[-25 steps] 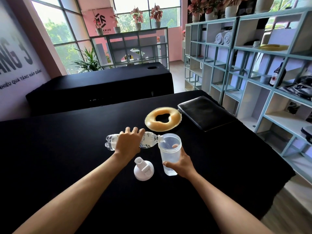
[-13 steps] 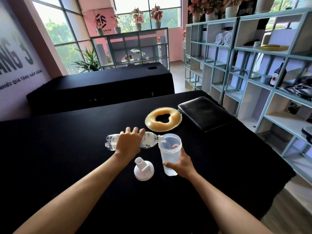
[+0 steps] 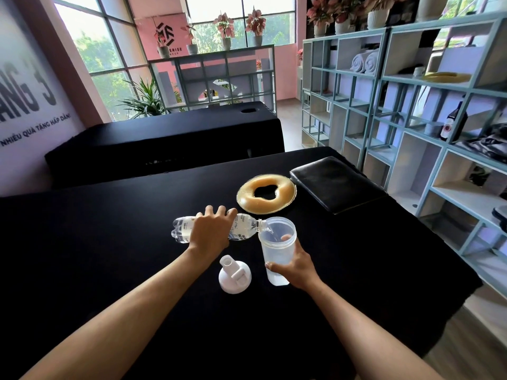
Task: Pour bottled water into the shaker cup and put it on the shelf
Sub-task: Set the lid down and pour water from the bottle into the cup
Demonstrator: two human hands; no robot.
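Clear water bottle (image 3: 244, 230) tipped in left grip (image 3: 210, 235) over shaker cup (image 3: 277, 249) clasped by right grip (image 3: 297, 266)

We see two forearms entering from the near edge, both bare from that edge to the wrist; no cloth or cuff lies on either within the view. The left hand (image 3: 210, 232) shows its back to us, with knuckles and the bases of four fingers visible. The right hand (image 3: 297, 266) likewise shows its back, the thumb on its left side. We find no ring, watch, band or glove on either hand or wrist. The nails are too small for us to judge. Upper arms and torso fall outside the view.
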